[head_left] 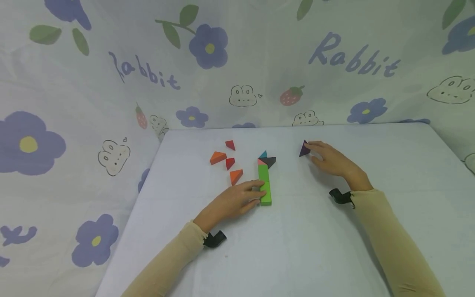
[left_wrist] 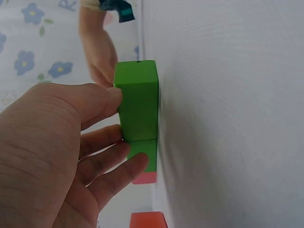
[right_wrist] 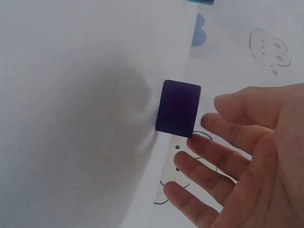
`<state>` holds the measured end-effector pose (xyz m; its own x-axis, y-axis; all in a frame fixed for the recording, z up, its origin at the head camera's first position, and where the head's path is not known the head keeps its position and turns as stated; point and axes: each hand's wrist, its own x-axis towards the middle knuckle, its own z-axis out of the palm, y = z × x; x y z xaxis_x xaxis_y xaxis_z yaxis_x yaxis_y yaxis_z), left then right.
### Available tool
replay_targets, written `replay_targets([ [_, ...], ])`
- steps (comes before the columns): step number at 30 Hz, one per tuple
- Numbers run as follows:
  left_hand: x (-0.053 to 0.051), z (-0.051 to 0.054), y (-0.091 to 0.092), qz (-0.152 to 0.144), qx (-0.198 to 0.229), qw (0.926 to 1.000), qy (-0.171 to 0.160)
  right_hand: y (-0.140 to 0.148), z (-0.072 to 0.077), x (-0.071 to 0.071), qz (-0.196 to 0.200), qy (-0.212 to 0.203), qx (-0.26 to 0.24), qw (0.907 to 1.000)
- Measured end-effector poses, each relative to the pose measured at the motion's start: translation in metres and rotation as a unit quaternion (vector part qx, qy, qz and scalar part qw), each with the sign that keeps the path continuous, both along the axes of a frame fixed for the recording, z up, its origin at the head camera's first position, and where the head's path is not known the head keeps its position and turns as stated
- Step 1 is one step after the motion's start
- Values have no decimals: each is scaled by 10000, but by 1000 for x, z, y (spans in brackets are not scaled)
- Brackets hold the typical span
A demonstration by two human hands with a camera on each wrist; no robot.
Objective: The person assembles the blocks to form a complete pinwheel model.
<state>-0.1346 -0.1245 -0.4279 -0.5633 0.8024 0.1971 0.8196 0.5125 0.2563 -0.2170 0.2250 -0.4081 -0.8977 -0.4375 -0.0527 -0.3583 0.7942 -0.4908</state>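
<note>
Two green blocks [head_left: 264,173] lie end to end in a column, with a pink triangular block [head_left: 262,162] at the far end. A dark grey triangular block [head_left: 270,161] and a blue one [head_left: 264,154] adjoin that end. My left hand [head_left: 237,201] rests its thumb and fingertips along the left side of the nearer green block [left_wrist: 137,109], fingers loosely extended. Over to the right, a dark purple triangular block [head_left: 304,149] stands on the table. My right hand [head_left: 328,159] is beside it, fingers extended, a fingertip at its lower corner in the right wrist view.
Left of the green column lie two orange triangular blocks [head_left: 217,157] and two smaller red ones [head_left: 230,144]. A white cloth covers the table [head_left: 304,247]. Behind and to the left hangs a printed curtain [head_left: 267,62]. Black wrist mounts [head_left: 215,239] sit at both sleeves.
</note>
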Motion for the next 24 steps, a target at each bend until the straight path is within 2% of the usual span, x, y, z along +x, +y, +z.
replay_targets([
  [6, 0, 0, 0, -9, -36, 10000, 64, -4, -5, -5, 25, -29, -162, 9999],
  [13, 0, 1, -1, 45, -135, 9999, 85, -19, -5, -14, 53, -84, -192, 9998],
  [24, -1, 1, 0, 20, -170, 9998, -68, -53, -3, -30, 213, -294, 31, 9993],
])
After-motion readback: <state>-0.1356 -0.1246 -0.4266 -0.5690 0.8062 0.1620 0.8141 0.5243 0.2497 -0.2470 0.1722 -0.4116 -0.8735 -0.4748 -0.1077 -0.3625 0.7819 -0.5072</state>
